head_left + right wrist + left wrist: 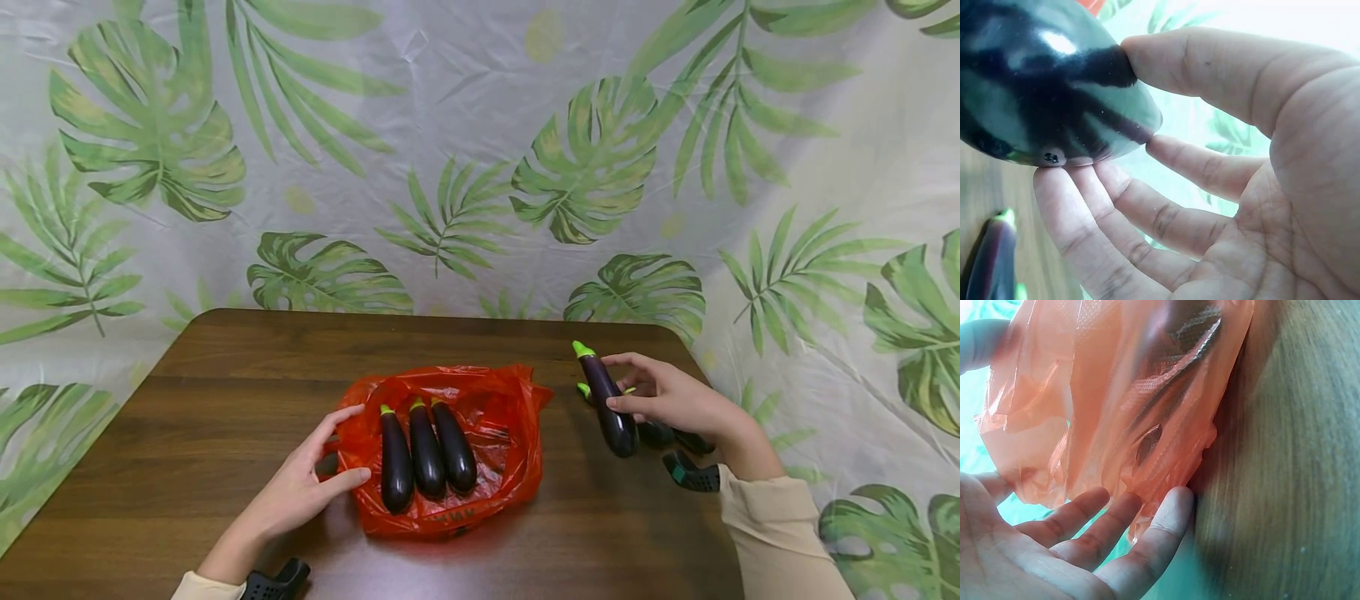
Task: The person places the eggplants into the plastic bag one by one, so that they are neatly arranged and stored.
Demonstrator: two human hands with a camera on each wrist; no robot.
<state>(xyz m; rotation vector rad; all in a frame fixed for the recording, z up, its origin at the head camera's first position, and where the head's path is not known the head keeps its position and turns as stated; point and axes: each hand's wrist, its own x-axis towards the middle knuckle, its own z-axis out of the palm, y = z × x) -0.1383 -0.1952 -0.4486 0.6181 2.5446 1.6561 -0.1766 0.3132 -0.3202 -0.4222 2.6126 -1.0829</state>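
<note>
A red plastic bag (525,450) stands with its mouth spread wide on the table. Three dark purple eggplants (426,458) lie side by side in it, green tips pointing away. My left hand (300,479) cups the bag's left side; in the left wrist view the extended fingers (1150,544) touch the outside of the thin plastic. To the right of the bag, my right hand (671,398) pinches another eggplant (606,404) between thumb and fingers, its green stem end tilted up and away. Its glossy rounded body (1041,81) fills the right wrist view's upper left.
More eggplants (656,434) lie on the table beneath and beside my right hand, partly hidden by it. The brown wooden table (225,400) ends at a leaf-printed curtain (465,125). Black wrist devices (690,473) are on both wrists.
</note>
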